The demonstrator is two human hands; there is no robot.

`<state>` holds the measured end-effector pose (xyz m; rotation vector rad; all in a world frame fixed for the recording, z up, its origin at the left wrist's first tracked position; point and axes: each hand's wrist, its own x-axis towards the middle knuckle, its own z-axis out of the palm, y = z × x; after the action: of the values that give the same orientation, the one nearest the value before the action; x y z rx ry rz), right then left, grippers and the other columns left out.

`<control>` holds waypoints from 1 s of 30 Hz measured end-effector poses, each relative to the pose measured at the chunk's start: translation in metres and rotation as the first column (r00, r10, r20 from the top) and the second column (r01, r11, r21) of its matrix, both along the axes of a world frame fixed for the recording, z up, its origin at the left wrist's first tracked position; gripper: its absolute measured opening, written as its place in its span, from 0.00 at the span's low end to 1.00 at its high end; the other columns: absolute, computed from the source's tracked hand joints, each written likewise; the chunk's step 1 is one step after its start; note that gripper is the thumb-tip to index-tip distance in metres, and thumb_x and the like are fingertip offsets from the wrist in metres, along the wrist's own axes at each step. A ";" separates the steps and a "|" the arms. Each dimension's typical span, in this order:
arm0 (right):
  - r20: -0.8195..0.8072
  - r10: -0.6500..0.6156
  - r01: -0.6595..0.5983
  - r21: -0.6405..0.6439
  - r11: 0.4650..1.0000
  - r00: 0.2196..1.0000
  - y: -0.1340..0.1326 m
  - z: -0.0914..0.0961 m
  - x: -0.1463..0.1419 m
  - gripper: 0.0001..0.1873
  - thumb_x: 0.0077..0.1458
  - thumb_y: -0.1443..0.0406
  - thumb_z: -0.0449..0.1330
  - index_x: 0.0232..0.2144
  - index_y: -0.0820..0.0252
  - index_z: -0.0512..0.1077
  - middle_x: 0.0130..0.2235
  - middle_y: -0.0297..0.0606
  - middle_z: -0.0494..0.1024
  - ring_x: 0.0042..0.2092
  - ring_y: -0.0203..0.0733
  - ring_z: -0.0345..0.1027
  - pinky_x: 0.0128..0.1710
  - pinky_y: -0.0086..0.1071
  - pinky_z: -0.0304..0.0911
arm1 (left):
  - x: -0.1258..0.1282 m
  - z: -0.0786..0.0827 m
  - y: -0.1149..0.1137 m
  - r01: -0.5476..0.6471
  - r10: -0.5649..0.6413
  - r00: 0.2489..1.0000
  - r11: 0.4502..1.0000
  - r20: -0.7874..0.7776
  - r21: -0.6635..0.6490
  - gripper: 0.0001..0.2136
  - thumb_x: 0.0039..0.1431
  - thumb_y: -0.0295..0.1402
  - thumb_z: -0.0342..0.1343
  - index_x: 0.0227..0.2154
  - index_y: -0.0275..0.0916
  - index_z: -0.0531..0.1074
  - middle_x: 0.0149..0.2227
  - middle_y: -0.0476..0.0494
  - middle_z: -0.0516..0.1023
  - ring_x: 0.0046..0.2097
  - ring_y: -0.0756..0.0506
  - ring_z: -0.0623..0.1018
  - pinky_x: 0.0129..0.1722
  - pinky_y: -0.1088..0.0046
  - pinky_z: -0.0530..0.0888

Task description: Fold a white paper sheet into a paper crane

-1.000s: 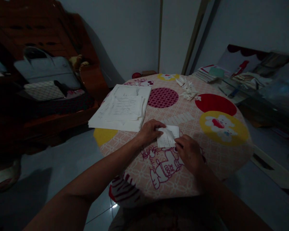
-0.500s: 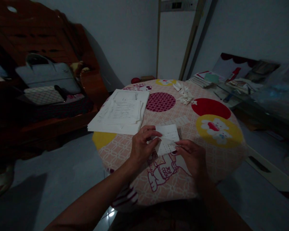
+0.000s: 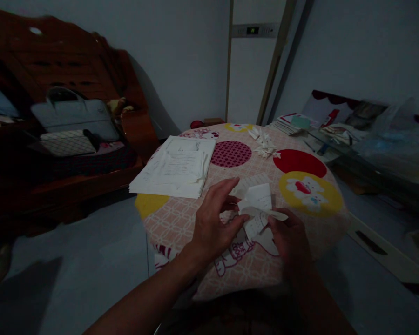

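Note:
A small written sheet of paper [image 3: 261, 197] is held above the round table, with a narrow flap or strip curling across its middle. My right hand [image 3: 289, 235] pinches the paper at its right edge, where a pale curled end sticks out past the fingers. My left hand [image 3: 216, 218] is at the paper's left side, fingers apart and index finger raised. Its thumb tip reaches the curled paper; whether it presses on it I cannot tell. Partly behind the sheet, another pale lined piece of paper [image 3: 256, 179] lies on the cloth.
A stack of written papers [image 3: 153, 174] lies left on the patterned tablecloth [image 3: 174, 221]. Crumpled paper scraps [image 3: 265, 144] sit toward the back. Right of the table, a glass-topped stand [image 3: 338, 151] carries papers and plastic bags. A wooden bench [image 3: 132, 125] with bags is at left.
My left hand has opened, its index finger lifting away from the paper. The sheet and my right hand have shifted slightly right, and a curled paper end now shows beyond the right fingers.

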<state>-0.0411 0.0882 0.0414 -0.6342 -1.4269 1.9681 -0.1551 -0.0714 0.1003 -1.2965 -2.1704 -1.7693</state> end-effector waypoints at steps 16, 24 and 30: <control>-0.184 0.066 -0.097 -0.164 0.982 0.981 -0.003 -0.011 -0.001 0.11 0.39 0.66 0.70 0.30 0.54 0.75 0.31 0.32 0.81 0.36 0.43 0.75 0.41 0.41 0.69 | 0.022 -0.012 0.007 0.110 -0.153 0.880 0.986 0.449 0.122 0.20 0.52 0.39 0.65 0.48 0.42 0.75 0.41 0.44 0.81 0.40 0.44 0.80 0.39 0.69 0.79; -0.179 0.168 -0.201 -0.181 0.963 0.969 -0.003 -0.014 0.001 0.11 0.42 0.66 0.69 0.32 0.55 0.77 0.30 0.34 0.80 0.31 0.42 0.72 0.32 0.37 0.68 | 0.015 -0.007 0.010 0.108 -0.213 0.820 0.969 0.531 0.222 0.27 0.50 0.35 0.66 0.55 0.43 0.69 0.41 0.45 0.78 0.33 0.51 0.78 0.33 0.78 0.77; -0.227 0.193 -0.239 -0.194 0.951 0.954 -0.006 -0.012 0.001 0.07 0.44 0.68 0.68 0.30 0.56 0.77 0.29 0.34 0.79 0.30 0.39 0.71 0.29 0.32 0.65 | 0.010 -0.005 0.012 0.140 -0.287 0.722 0.952 0.630 0.273 0.29 0.51 0.37 0.65 0.56 0.38 0.66 0.37 0.44 0.77 0.33 0.49 0.78 0.29 0.77 0.77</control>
<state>-0.0400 0.0818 0.0292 -0.3632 -1.2048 2.3131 -0.1447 -0.0594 0.0948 -0.9867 -2.0663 -2.8288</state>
